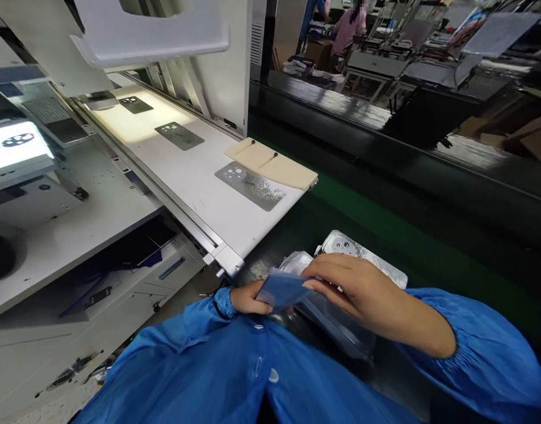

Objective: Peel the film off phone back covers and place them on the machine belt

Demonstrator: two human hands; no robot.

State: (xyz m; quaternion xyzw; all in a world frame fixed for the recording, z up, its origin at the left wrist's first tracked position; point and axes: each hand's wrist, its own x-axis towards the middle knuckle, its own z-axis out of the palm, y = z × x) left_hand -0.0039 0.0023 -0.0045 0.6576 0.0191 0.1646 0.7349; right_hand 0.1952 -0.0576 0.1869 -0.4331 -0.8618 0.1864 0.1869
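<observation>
My left hand (248,299) is closed on a blue cloth (281,290), low in the middle of the head view. My right hand (363,291) lies over the same cloth, its fingers pinching the cloth's edge. Under both hands sits a stack of silvery phone back covers (368,256) with camera holes, some in clear wrap. Both of my arms wear blue sleeves.
A white conveyor (186,176) runs up to the left, carrying a silvery cover (250,185) near its end and two darker ones farther back. A beige pad (273,162) lies beside the near cover. A lit screen (14,144) is at the left. Another person sits far back.
</observation>
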